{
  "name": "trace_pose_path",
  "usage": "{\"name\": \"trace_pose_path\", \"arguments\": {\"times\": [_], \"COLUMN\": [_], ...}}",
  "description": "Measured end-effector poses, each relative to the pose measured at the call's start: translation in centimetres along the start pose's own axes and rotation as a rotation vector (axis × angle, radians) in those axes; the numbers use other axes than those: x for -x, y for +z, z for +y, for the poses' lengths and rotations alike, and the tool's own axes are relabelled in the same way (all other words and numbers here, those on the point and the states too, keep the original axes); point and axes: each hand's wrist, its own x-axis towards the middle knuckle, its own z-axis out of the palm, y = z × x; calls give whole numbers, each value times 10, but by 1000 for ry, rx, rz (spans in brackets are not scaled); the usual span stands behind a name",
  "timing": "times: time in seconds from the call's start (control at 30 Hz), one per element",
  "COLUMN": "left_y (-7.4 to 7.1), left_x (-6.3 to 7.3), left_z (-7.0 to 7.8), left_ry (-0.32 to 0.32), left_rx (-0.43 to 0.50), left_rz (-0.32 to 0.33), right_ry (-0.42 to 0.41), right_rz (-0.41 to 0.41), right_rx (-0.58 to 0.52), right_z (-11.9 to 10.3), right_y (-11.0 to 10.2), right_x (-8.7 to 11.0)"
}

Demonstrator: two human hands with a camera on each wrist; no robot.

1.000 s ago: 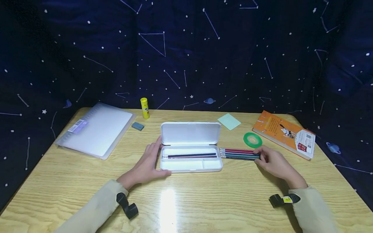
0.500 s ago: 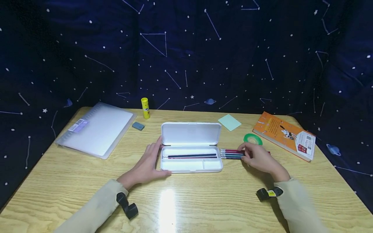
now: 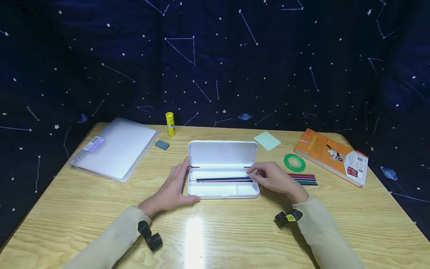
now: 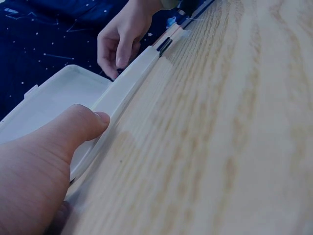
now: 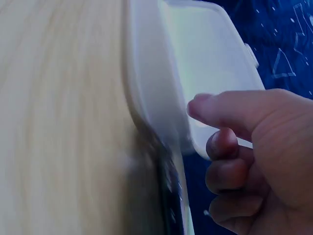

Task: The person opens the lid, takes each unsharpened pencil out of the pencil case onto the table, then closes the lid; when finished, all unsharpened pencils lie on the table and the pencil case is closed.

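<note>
An open white pencil case (image 3: 215, 189) lies mid-table with its lid raised. A few dark and red pencils (image 3: 221, 180) lie in its long compartment. My left hand (image 3: 171, 190) holds the case's left end, thumb at the front edge and fingers at the back corner. In the left wrist view that thumb lies along the case wall (image 4: 128, 81). My right hand (image 3: 270, 177) is over the case's right end, fingers loosely bent; in the right wrist view nothing shows between thumb and fingers. Several more pencils (image 3: 306, 179) lie side by side right of the case, partly hidden beneath this hand.
A green tape roll (image 3: 288, 166) and an orange book (image 3: 322, 151) lie to the right. Behind the case is a pale green paper pad (image 3: 267, 141). At left are a blue-grey eraser (image 3: 162, 145), a standing yellow glue stick (image 3: 170, 124) and a clear folder (image 3: 117, 149).
My right hand has moved left along the loose pencils, from their far ends to the case's right end. The left hand has kept its place on the case.
</note>
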Motion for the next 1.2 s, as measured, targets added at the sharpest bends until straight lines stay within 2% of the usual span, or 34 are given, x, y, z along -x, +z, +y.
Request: {"name": "trace_pose_path", "arguments": {"times": [0.1, 0.37, 0.6, 0.9, 1.07, 1.2], "left_y": [1, -2, -2, 1, 0, 2], "left_x": [-1, 2, 1, -2, 1, 1], "left_z": [0, -1, 1, 1, 1, 0], "left_ry": [-7, -36, -54, -55, -61, -65], "left_rx": [2, 7, 26, 47, 58, 82], "left_rz": [-2, -9, -18, -8, 1, 0], "right_ry": [10, 59, 67, 77, 16, 15], "right_rz": [-37, -31, -70, -90, -32, 43], "right_rx": [29, 166, 311, 350, 416, 464], "right_z": [-5, -26, -46, -55, -58, -57], "right_y": [8, 20, 27, 29, 29, 18], "right_x": [-7, -21, -35, -44, -40, -28]}}
